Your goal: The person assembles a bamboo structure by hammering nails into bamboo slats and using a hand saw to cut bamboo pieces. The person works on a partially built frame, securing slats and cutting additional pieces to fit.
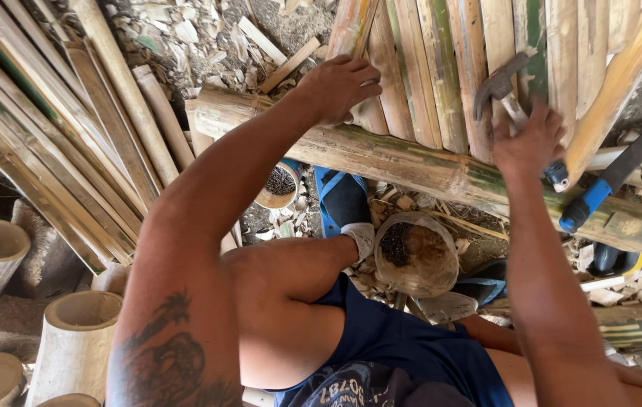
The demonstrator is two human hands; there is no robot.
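Gripping a claw hammer [503, 92] in the right hand [530, 141], fist closed round the handle, head raised above the thick bamboo pole [411, 166]. Pressing bamboo slats [426, 68] with the left hand [338, 87], fingers curled, farther left along that crosswise pole.

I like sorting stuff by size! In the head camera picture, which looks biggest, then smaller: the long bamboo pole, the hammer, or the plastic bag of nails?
1. Long bamboo pole, stretching across most of the picture.
2. Plastic bag of nails.
3. Hammer in the right hand, partly hidden, so its rank against the bag is unsure.
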